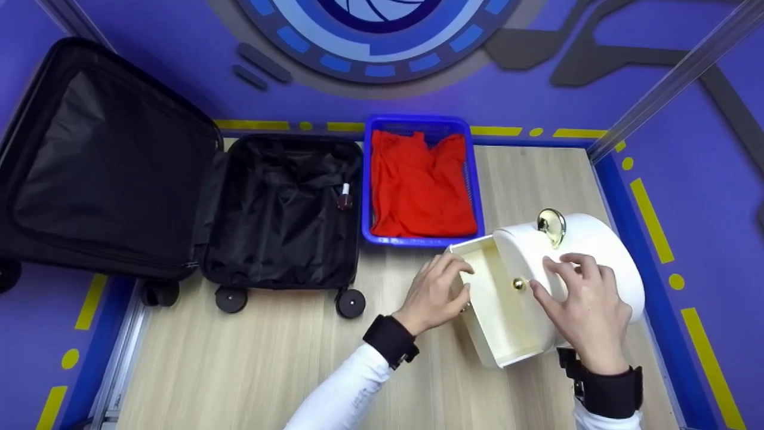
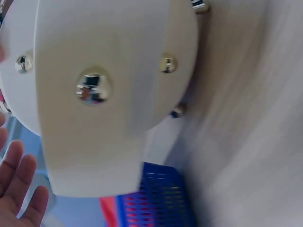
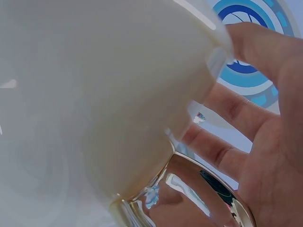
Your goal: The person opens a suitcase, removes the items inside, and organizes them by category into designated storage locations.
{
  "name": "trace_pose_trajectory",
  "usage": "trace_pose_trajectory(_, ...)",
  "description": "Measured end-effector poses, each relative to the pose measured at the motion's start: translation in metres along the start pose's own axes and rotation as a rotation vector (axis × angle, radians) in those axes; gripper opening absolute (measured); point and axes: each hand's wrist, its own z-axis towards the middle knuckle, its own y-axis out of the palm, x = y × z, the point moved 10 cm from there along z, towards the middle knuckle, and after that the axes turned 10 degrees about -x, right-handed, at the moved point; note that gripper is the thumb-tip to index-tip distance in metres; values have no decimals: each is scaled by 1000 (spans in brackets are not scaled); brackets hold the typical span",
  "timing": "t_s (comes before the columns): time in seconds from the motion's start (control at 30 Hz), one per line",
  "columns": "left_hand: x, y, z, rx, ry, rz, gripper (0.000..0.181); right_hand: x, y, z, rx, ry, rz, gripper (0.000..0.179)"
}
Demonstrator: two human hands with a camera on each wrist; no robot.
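A white rounded storage box (image 1: pixel 603 263) lies at the right, with a gold handle (image 1: pixel 552 227) on top. Its deep drawer (image 1: pixel 498 310) stands pulled out toward the left. My left hand (image 1: pixel 439 291) is at the drawer's front, bent fingers over its upper edge and thumb near the front knob. In the left wrist view those fingers (image 2: pixel 14 172) are spread beside the drawer front, which bears a round gold knob (image 2: pixel 93 86). Over the box body, my right hand (image 1: pixel 588 304) has its thumb by the upper gold knob (image 1: pixel 519 283) and its fingertips at the curved top.
An open black suitcase (image 1: pixel 280 239) spreads across the left, a small nail polish bottle (image 1: pixel 344 197) lying inside it. Between suitcase and box, a blue plastic basket (image 1: pixel 421 241) holds folded red cloth (image 1: pixel 421 185). Purple walls (image 1: pixel 334 101) enclose the wooden table (image 1: pixel 250 358).
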Motion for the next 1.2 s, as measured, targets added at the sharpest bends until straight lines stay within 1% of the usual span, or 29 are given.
trace_pose_trajectory(0.07, -6, 2, -10, 11, -17, -31, 23, 1, 0, 0, -6, 6, 1, 43)
trace_pose_trajectory(0.13, -11, 8, -19, 9, -26, -42, 22, 1, 1, 0, -13, 15, 3, 43)
trace_pose_trajectory(0.27, -18, 24, -34, -31, -30, -51, 21, 2, 1, 0, -22, 26, 3, 43)
trace_pose_trajectory(0.4, -18, 38, -44, -63, -19, -72, 23, 3, 0, 1, -21, 29, 0, 43)
trace_pose_trajectory(0.5, -20, 45, -48, -56, -17, -86, 25, 3, 0, 1, -17, 28, -2, 43)
trace_pose_trajectory(0.67, -23, 50, -48, -56, -47, -118, 28, 2, -1, 1, -9, 22, -10, 44)
trace_pose_trajectory(0.8, -20, 51, -44, -69, -51, -126, 28, 3, -1, 1, -7, 20, -12, 44)
trace_pose_trajectory(1.0, -13, 56, -34, -109, -35, -116, 28, 4, 1, 0, -16, 28, -3, 44)
trace_pose_trajectory(1.2, -11, 66, -20, -153, -46, -100, 27, 4, 2, 0, -19, 32, -5, 44)
